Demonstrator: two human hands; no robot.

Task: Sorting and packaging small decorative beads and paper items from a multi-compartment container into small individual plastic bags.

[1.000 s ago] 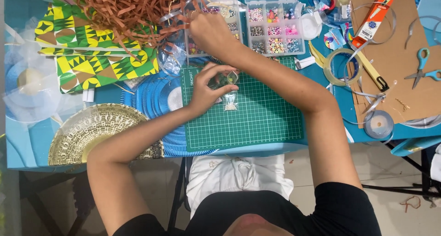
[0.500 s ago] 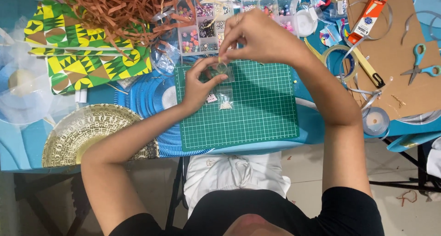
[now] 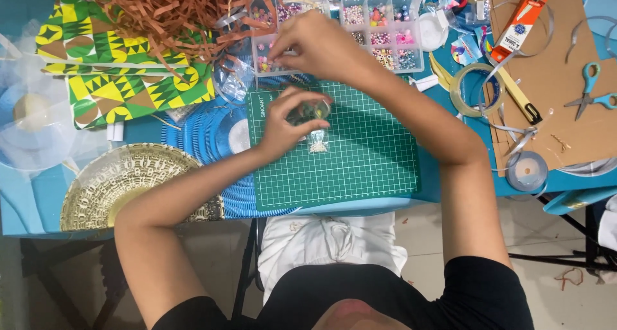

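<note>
Worktop (image 3: 38, 208) is teal-blue and cluttered. Far left: gold embossed round tray (image 3: 122, 182) at the near edge, with a pleated blue paper fan (image 3: 205, 134) just beside it, partly under the green cutting mat (image 3: 366, 156). Behind those: green-yellow patterned fabric (image 3: 109, 79), with brown shredded paper strips (image 3: 160, 8) heaped on its far edge. Right side: brown cardboard sheet (image 3: 559, 79) carrying teal-handled scissors (image 3: 591, 95) and an orange-and-yellow utility knife (image 3: 520, 41). Clear tape roll (image 3: 474, 89) sits between mat and cardboard. Small blue ribbon spool (image 3: 527, 170) near the right front edge.
</note>
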